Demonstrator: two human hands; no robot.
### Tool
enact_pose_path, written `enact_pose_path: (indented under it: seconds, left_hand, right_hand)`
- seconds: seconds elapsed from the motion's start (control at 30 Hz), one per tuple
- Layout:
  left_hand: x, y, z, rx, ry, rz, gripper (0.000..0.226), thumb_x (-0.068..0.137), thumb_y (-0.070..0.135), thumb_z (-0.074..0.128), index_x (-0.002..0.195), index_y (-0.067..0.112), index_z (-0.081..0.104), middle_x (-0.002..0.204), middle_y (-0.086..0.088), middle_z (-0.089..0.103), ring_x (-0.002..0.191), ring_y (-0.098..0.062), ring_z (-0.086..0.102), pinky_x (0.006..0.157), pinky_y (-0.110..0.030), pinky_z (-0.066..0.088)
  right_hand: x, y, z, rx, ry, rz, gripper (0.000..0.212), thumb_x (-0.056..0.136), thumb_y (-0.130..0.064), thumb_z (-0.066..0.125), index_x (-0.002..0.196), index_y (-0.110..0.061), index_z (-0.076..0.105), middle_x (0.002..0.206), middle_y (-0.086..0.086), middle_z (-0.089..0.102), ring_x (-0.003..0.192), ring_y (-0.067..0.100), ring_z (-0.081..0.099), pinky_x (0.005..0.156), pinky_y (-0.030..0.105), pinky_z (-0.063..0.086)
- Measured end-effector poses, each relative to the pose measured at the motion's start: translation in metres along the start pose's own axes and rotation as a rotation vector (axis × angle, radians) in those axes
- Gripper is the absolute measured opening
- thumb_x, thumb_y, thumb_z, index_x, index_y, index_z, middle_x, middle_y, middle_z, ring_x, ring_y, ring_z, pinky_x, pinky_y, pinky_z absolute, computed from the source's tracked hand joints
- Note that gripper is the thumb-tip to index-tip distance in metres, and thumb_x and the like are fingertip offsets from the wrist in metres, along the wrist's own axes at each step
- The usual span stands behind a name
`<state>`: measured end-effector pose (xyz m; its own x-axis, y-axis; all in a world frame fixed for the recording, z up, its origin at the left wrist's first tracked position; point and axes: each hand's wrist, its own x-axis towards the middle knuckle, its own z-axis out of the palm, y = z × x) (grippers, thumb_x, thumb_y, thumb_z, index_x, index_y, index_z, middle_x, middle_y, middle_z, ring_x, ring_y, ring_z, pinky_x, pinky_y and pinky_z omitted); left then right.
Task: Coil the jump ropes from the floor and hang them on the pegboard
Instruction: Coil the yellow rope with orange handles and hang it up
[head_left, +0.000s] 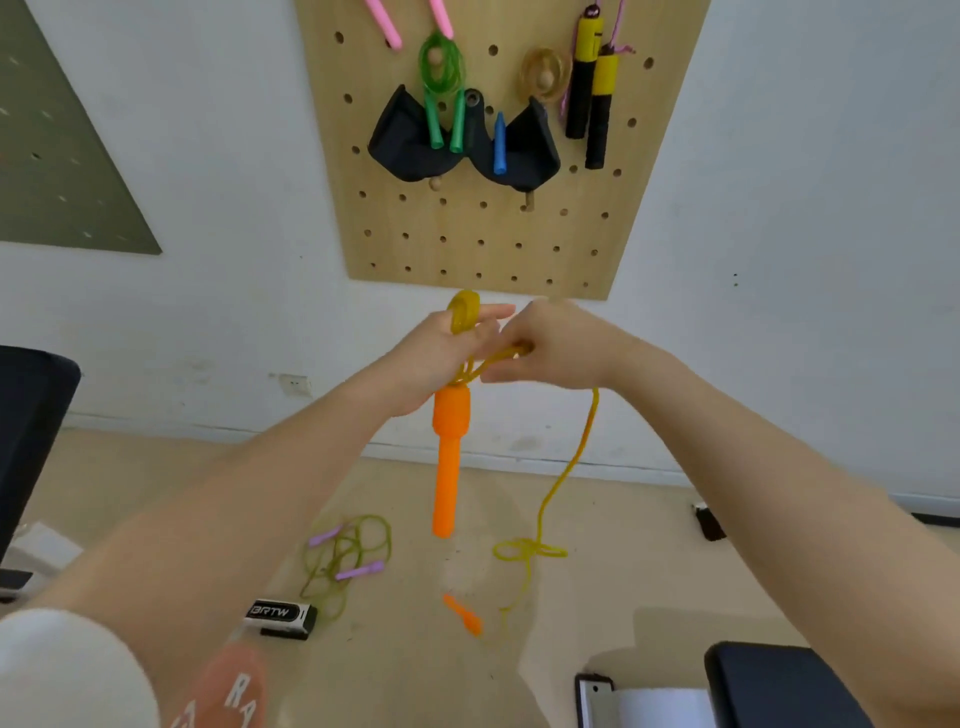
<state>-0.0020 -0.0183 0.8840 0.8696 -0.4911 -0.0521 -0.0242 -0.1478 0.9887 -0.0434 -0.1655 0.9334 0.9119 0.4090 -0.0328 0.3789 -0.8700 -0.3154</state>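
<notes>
Two bare hands are raised in front of a wooden pegboard on a white wall, seen from a head-worn camera. A small coil of yellow cord is wound around the fingers of the left hand, which is partly closed so that the loops are kept from slipping; one orange handle is left hanging straight down beneath that hand, probably as a weight that keeps the cord taut. The right hand is closed on the running cord just beside the left, apparently so that the next turn can be fed on. From the right hand the rest of the yellow rope trails down to the floor, where it lies in a loose tangle with the second orange handle near the floor's middle. A second rope, greenish with purple handles, lies uncoiled on the floor to the left. Coiled ropes are already hung on pegs high on the pegboard, so the task is judged partly done.
</notes>
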Motion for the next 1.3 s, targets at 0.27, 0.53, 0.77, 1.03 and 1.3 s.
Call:
enact_pose_path:
  seconds: [0.27, 0.53, 0.77, 1.03, 1.3]
  left_hand:
    - [-0.02, 0.055, 0.087, -0.256, -0.434, -0.132, 0.047, 0.092, 0.039, 0.041, 0.08, 0.001, 0.066, 0.031, -0.002, 0.035, 0.03, -0.009, 0.039, 0.093, -0.043, 0.05]
    - [0.002, 0.041, 0.098, -0.603, -0.683, 0.061, 0.023, 0.086, 0.031, 0.063, 0.079, 0.012, 0.073, 0.035, 0.006, 0.049, 0.032, -0.002, 0.044, 0.089, -0.034, 0.052]
    - [0.033, 0.05, 0.115, -0.398, 0.068, 0.237, 0.027, 0.093, 0.024, 0.046, 0.087, 0.014, 0.071, 0.078, 0.005, 0.072, 0.076, -0.008, 0.067, 0.094, -0.032, 0.048]
    - [0.061, 0.008, 0.123, 0.575, 0.141, 0.046, 0.027, 0.097, 0.028, 0.046, 0.088, 0.01, 0.064, 0.07, 0.001, 0.065, 0.061, -0.007, 0.059, 0.073, -0.03, 0.049]
    - [0.059, 0.046, 0.131, -0.307, -0.413, -0.115, 0.065, 0.081, 0.063, 0.037, 0.06, 0.01, 0.065, 0.032, 0.008, 0.029, 0.027, -0.009, 0.032, 0.055, -0.024, 0.047]
  right_hand:
    - [-0.018, 0.051, -0.028, 0.521, 0.492, 0.132, 0.056, 0.097, -0.039, 0.044, 0.049, -0.012, 0.055, 0.037, -0.008, 0.044, 0.041, 0.005, 0.042, 0.059, 0.025, 0.04]
    - [-0.026, 0.091, -0.002, 1.105, 0.213, 0.146, 0.038, 0.091, -0.04, 0.051, 0.063, -0.015, 0.058, 0.057, 0.0, 0.055, 0.059, 0.014, 0.051, 0.062, 0.028, 0.043]
    - [-0.047, 0.106, 0.036, 0.726, 0.021, 0.211, 0.05, 0.096, -0.035, 0.037, 0.06, -0.01, 0.059, 0.048, 0.004, 0.049, 0.044, 0.016, 0.041, 0.048, 0.023, 0.034]
    - [-0.065, 0.12, -0.027, 0.205, -0.187, 0.105, 0.024, 0.086, -0.029, 0.061, 0.076, -0.008, 0.066, 0.053, -0.002, 0.058, 0.036, 0.003, 0.045, 0.044, 0.016, 0.039]
    - [-0.062, 0.163, -0.055, 0.689, 0.255, 0.069, 0.031, 0.08, -0.028, 0.071, 0.062, -0.012, 0.052, 0.055, -0.003, 0.039, 0.052, 0.006, 0.033, 0.051, 0.016, 0.029]
